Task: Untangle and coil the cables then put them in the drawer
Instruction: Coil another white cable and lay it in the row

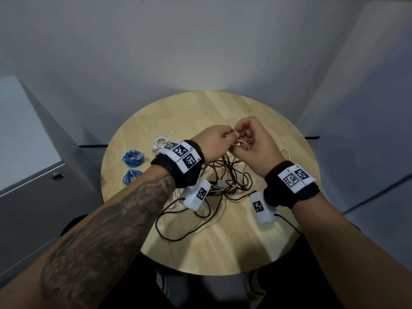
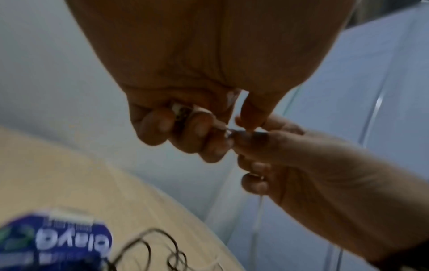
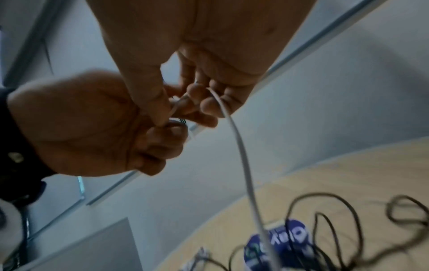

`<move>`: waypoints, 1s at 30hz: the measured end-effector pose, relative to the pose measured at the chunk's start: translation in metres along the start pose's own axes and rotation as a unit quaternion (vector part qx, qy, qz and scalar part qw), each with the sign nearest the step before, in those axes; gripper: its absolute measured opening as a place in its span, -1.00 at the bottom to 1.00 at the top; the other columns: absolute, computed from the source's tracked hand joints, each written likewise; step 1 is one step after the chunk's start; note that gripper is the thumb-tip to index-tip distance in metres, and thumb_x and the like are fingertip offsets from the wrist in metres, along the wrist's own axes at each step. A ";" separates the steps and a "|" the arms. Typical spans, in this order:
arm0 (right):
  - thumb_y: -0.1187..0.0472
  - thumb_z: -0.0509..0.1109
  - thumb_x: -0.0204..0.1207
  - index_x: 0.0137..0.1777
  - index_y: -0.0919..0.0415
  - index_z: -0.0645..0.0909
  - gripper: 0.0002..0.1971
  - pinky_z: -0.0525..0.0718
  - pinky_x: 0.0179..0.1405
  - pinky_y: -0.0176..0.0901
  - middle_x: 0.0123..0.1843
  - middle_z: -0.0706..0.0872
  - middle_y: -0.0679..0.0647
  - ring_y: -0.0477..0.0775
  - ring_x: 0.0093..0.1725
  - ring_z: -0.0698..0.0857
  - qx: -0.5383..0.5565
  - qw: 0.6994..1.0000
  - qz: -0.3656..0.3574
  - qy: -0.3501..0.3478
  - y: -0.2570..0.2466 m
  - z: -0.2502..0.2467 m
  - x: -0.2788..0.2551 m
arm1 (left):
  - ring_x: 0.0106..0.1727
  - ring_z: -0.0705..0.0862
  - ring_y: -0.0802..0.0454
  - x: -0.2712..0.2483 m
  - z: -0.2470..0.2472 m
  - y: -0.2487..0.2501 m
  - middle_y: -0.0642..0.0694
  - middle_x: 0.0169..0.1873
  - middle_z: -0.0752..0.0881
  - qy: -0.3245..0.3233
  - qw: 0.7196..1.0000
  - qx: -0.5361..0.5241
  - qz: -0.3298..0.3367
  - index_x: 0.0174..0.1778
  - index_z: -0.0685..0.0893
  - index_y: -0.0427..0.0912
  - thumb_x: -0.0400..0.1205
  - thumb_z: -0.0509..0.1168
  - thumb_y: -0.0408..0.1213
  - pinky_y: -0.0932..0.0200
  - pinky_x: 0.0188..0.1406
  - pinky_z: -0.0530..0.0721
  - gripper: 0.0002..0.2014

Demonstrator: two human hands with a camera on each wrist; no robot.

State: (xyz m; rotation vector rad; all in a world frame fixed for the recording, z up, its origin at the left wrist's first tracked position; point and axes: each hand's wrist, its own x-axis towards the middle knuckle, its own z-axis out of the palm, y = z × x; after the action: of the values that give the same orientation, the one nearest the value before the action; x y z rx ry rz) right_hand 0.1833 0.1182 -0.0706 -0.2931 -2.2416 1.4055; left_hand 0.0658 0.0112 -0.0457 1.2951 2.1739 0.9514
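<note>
Both hands meet above the middle of the round wooden table (image 1: pixel 234 248). My left hand (image 1: pixel 219 141) has its fingers curled round a white cable (image 1: pixel 242 142) and its plug end (image 2: pixel 178 110). My right hand (image 1: pixel 249 139) pinches the same white cable (image 3: pixel 241 155), which hangs from its fingers down to the table. A loose tangle of dark thin cable (image 1: pixel 231 175) lies under the hands and spreads toward the near edge. Parts of the tangle are hidden by my wrists.
Two blue coiled cables (image 1: pixel 133 156) (image 1: pixel 132 176) and a white coiled cable (image 1: pixel 161 142) lie at the table's left. A grey cabinet (image 1: pixel 33 186) with a round lock stands left of the table. A blue labelled item (image 3: pixel 278 242) sits among the dark cables.
</note>
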 end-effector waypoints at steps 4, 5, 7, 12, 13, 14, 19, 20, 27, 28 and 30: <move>0.31 0.48 0.52 0.04 0.12 0.54 -0.80 0.48 -0.38 -0.29 -0.17 0.62 -0.10 -0.11 -0.41 0.45 -0.050 0.999 -0.006 -0.018 -0.013 -0.002 0.019 | -0.49 0.45 0.09 -0.009 -0.042 0.005 0.04 -0.56 0.52 0.044 0.995 0.076 0.036 -0.28 0.73 -0.15 0.69 0.26 -0.06 0.12 -0.38 0.43 -0.67; 0.22 0.49 0.54 0.02 0.12 0.57 -0.85 0.49 -0.37 -0.27 -0.17 0.65 -0.08 -0.12 -0.42 0.45 -0.068 0.997 0.000 -0.022 -0.014 -0.002 0.022 | -0.50 0.45 0.12 -0.011 -0.052 0.005 0.06 -0.58 0.51 0.067 0.995 0.062 0.040 -0.33 0.73 -0.09 0.69 0.27 -0.07 0.14 -0.39 0.43 -0.68; 0.16 0.47 0.58 -0.03 0.10 0.63 -0.92 0.58 -0.26 -0.11 -0.19 0.69 0.00 -0.10 -0.35 0.53 -0.097 0.995 0.010 -0.038 -0.013 -0.004 0.027 | -0.51 0.42 0.22 -0.016 -0.070 0.006 0.11 -0.58 0.51 0.123 0.992 -0.013 0.037 -0.36 0.70 -0.03 0.70 0.26 -0.09 0.20 -0.40 0.41 -0.69; 0.16 0.41 0.63 -0.05 0.19 0.62 -0.89 0.58 -0.06 -0.07 -0.16 0.70 0.00 -0.02 -0.16 0.61 -0.183 0.971 0.064 -0.138 0.007 -0.004 0.025 | -0.60 0.26 0.17 -0.027 -0.108 0.005 0.16 -0.66 0.34 0.259 0.916 -0.307 -0.009 -0.30 0.61 -0.12 0.75 0.17 -0.13 0.23 -0.52 0.26 -0.68; 0.16 0.40 0.64 -0.05 0.19 0.62 -0.89 0.58 -0.07 -0.08 -0.16 0.72 0.00 -0.01 -0.16 0.63 -0.187 0.970 0.073 -0.139 0.010 -0.004 0.024 | -0.60 0.26 0.17 -0.029 -0.111 0.004 0.15 -0.65 0.35 0.262 0.909 -0.323 -0.012 -0.28 0.60 -0.13 0.76 0.15 -0.15 0.21 -0.50 0.29 -0.69; 0.17 0.40 0.64 -0.05 0.17 0.61 -0.91 0.60 -0.10 -0.09 -0.14 0.76 -0.01 0.01 -0.16 0.67 -0.185 0.971 0.083 -0.127 0.009 -0.006 0.025 | -0.60 0.28 0.16 -0.031 -0.111 0.001 0.14 -0.64 0.38 0.263 0.909 -0.322 -0.012 -0.26 0.60 -0.14 0.76 0.14 -0.17 0.21 -0.49 0.34 -0.70; 0.20 0.37 0.67 -0.05 0.04 0.67 -0.91 0.64 -0.30 -0.15 -0.25 0.81 0.00 -0.05 -0.35 0.68 -0.040 0.995 0.072 0.055 -0.021 -0.031 0.039 | -0.58 0.40 0.19 -0.040 -0.093 -0.017 0.02 -0.49 0.60 0.227 0.948 -0.219 -0.030 -0.09 0.63 -0.25 0.75 0.13 -0.39 0.24 -0.51 0.44 -0.81; 0.19 0.37 0.67 -0.04 0.01 0.69 -0.90 0.64 -0.32 -0.12 -0.29 0.77 -0.01 -0.06 -0.39 0.64 -0.011 0.995 0.058 0.083 -0.030 -0.035 0.042 | -0.56 0.42 0.23 -0.042 -0.087 -0.018 0.09 -0.49 0.62 0.211 0.959 -0.189 -0.031 -0.07 0.65 -0.24 0.72 0.16 -0.40 0.29 -0.51 0.41 -0.84; 0.28 0.44 0.62 0.05 0.18 0.75 -0.91 0.57 -0.46 -0.20 -0.35 0.67 0.09 -0.03 -0.51 0.53 0.091 0.989 -0.048 0.106 -0.103 -0.026 0.048 | -0.52 0.46 0.22 -0.041 -0.033 0.017 0.06 -0.50 0.51 0.054 0.991 -0.118 -0.009 0.22 0.67 -0.09 0.58 0.44 -0.10 0.39 -0.44 0.41 -0.68; 0.28 0.44 0.62 0.05 0.18 0.76 -0.91 0.58 -0.44 -0.18 -0.34 0.67 0.11 -0.01 -0.50 0.54 0.099 0.988 -0.064 0.103 -0.111 -0.023 0.048 | -0.56 0.46 0.26 -0.038 -0.028 0.022 0.02 -0.49 0.54 0.052 0.990 -0.128 0.000 0.20 0.70 -0.13 0.61 0.42 -0.14 0.45 -0.49 0.40 -0.72; 0.27 0.44 0.61 0.11 0.21 0.75 -0.87 0.64 -0.37 -0.12 -0.28 0.70 0.11 0.03 -0.44 0.60 0.117 0.984 -0.089 0.098 -0.122 -0.020 0.048 | -0.60 0.44 0.25 -0.034 -0.025 0.029 -0.09 -0.45 0.61 0.050 0.985 -0.166 0.010 0.08 0.75 -0.26 0.68 0.33 -0.22 0.44 -0.57 0.38 -0.80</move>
State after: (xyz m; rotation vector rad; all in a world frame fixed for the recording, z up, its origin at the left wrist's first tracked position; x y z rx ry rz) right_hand 0.1604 0.0993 0.0584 -0.1406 -1.8738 1.4587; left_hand 0.0822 -0.0179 -0.0065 1.1311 1.9681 1.3466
